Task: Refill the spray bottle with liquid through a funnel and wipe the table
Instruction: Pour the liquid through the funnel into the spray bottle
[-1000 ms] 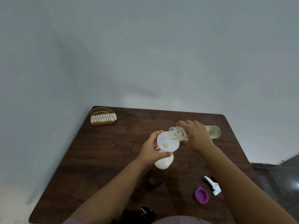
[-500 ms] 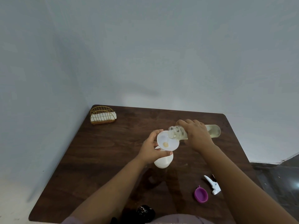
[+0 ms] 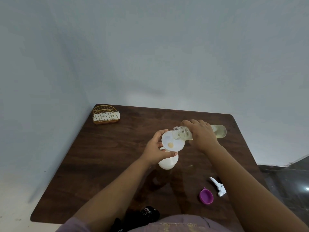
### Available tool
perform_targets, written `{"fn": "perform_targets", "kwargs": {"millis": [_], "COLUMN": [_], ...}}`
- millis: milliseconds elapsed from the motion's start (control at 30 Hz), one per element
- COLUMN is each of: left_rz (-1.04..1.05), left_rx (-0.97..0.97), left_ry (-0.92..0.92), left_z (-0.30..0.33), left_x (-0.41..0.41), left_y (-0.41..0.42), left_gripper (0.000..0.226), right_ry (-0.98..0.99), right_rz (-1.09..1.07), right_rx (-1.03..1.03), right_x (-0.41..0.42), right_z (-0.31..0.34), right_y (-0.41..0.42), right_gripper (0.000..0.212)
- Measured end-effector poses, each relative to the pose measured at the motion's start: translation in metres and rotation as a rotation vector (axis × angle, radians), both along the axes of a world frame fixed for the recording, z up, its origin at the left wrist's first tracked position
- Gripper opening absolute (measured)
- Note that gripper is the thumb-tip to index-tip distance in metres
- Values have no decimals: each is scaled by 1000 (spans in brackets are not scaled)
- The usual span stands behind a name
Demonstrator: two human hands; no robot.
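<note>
The white spray bottle stands upright near the middle of the dark wooden table, and everything else is placed from it. A white funnel sits in its neck, with a small pool of yellowish liquid at the funnel's throat. The left hand wraps the bottle's neck just under the funnel, thumb and fingers curled around it. The right hand, to the bottle's right, grips a clear bottle tipped nearly level, fingers closed over its middle; its open mouth hangs over the funnel's rim, and pale yellow liquid lies in its far end. Nearer the person and right of the spray bottle lie a purple cap and the white trigger sprayer head, just beside each other. Far left of it, at the table's back corner, stands a gold wire holder with white napkins.
</note>
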State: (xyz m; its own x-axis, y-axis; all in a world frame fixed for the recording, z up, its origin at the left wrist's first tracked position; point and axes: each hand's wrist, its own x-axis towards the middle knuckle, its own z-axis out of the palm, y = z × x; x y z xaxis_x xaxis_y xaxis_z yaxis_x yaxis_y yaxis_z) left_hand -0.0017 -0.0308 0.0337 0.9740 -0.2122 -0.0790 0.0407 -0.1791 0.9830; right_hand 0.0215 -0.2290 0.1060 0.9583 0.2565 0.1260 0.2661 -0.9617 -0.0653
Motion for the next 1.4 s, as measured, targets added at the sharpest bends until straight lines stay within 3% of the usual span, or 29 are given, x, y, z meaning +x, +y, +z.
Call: {"fn": "perform_targets", "kwargs": {"millis": [1400], "left_rz": [-11], "left_rx": [-6], "left_ry": [2], "left_z": [3], "left_x": [-2], "left_y": [1], "left_gripper": [80], "right_ry": [-16], "right_rz": [-2], "right_rx": [-8], "right_x": [-1], "right_z": [3], "right_y": [-1], "right_gripper": [50]}}
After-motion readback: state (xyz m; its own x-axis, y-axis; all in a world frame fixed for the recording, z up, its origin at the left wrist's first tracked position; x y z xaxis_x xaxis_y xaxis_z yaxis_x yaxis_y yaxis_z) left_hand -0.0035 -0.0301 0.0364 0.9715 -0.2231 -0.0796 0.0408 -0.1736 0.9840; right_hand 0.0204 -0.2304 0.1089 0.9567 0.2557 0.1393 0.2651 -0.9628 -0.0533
